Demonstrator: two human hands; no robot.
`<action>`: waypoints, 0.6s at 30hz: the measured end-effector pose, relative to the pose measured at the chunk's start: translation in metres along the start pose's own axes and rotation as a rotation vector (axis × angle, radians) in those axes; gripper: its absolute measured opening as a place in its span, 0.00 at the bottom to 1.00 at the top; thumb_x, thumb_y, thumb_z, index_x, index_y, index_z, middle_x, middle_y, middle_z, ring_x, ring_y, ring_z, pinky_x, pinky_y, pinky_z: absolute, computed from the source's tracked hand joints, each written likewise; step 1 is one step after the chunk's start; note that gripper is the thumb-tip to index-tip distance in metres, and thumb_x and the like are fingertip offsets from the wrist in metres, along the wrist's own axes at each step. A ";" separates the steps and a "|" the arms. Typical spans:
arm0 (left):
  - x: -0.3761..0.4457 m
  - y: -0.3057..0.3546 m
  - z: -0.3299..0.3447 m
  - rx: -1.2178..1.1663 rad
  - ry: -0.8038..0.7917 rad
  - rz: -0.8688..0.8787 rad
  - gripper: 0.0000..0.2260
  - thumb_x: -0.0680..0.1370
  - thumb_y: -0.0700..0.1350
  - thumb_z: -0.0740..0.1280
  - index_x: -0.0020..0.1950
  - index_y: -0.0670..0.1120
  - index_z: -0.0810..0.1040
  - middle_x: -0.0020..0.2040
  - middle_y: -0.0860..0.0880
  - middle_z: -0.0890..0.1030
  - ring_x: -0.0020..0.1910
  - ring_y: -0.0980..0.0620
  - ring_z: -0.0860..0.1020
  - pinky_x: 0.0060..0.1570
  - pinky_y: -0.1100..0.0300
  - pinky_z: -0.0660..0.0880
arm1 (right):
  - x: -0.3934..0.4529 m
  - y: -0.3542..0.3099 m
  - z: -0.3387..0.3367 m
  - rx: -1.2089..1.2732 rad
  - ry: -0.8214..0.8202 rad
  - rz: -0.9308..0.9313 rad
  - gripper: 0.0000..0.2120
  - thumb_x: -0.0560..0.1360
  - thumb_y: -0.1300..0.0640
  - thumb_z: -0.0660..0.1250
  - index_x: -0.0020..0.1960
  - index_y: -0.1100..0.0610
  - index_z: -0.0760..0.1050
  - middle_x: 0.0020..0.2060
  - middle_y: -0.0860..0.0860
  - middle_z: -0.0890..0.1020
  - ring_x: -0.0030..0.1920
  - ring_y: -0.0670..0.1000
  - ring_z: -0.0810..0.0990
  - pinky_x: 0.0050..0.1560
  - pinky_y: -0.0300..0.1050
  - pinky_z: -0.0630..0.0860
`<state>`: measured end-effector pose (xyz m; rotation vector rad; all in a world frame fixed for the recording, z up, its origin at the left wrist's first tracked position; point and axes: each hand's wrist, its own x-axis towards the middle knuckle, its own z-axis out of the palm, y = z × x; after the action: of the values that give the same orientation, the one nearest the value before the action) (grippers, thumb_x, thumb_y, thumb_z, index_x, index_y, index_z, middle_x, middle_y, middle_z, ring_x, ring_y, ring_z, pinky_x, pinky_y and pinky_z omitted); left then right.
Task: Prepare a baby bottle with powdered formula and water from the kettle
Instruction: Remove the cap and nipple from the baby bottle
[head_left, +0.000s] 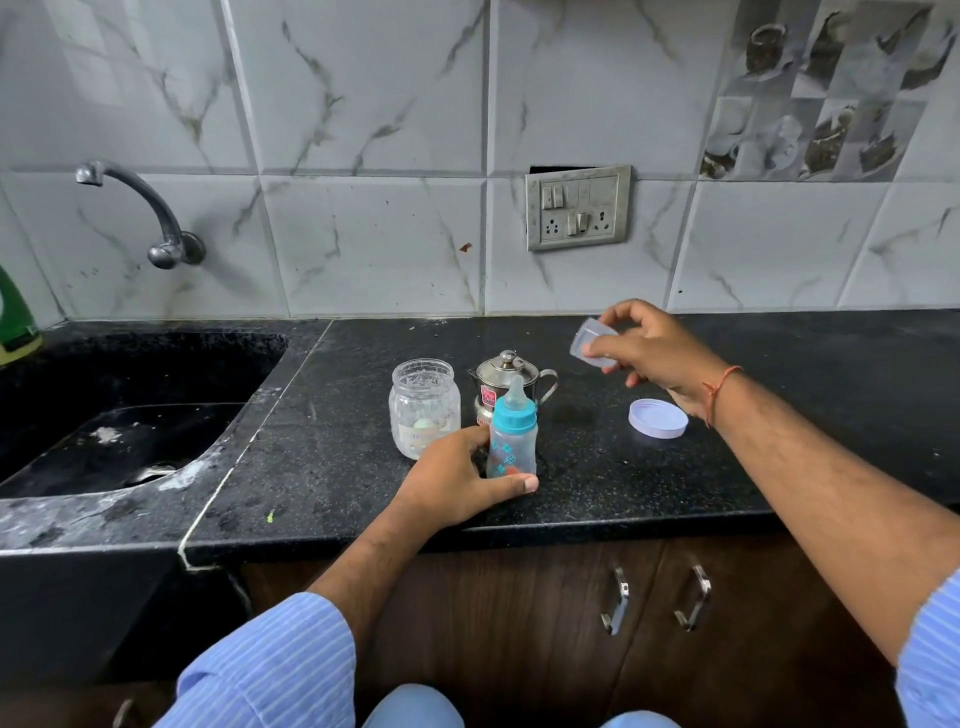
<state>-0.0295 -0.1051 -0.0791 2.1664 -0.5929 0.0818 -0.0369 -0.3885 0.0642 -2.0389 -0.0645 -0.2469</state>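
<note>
— Gripping what?
— Left hand curls around the baby bottle, upright on the counter; right hand pinches a clear cap.
— Jar contents?
— Hard to make out.

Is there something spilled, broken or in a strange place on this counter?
White powdery residue lies smeared along the sink rim and inside the basin, like a spill. Above the switch plate a dark gap shows in the tile. The bottle, jar and kettle stand upright.
</note>
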 end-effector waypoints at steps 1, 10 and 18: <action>0.000 0.000 0.000 0.005 0.000 0.003 0.25 0.72 0.64 0.82 0.66 0.57 0.85 0.42 0.71 0.83 0.37 0.72 0.77 0.37 0.75 0.69 | 0.002 0.011 -0.002 -0.017 0.023 0.020 0.18 0.74 0.56 0.79 0.57 0.50 0.74 0.51 0.53 0.84 0.43 0.50 0.79 0.35 0.43 0.73; -0.001 -0.002 0.002 -0.006 0.021 0.020 0.25 0.72 0.65 0.82 0.65 0.58 0.85 0.43 0.73 0.83 0.38 0.70 0.78 0.38 0.74 0.69 | 0.024 0.074 -0.006 -0.365 -0.024 0.023 0.23 0.71 0.48 0.82 0.63 0.41 0.80 0.57 0.45 0.88 0.59 0.52 0.84 0.68 0.60 0.76; 0.000 -0.003 0.002 -0.007 0.023 0.040 0.25 0.72 0.65 0.82 0.66 0.57 0.85 0.42 0.76 0.81 0.38 0.73 0.78 0.37 0.76 0.69 | 0.035 0.089 0.006 -0.644 0.079 0.106 0.27 0.66 0.27 0.76 0.55 0.41 0.73 0.55 0.36 0.85 0.57 0.51 0.81 0.63 0.57 0.70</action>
<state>-0.0286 -0.1050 -0.0822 2.1448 -0.6229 0.1257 0.0113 -0.4265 -0.0090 -2.6583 0.1968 -0.3084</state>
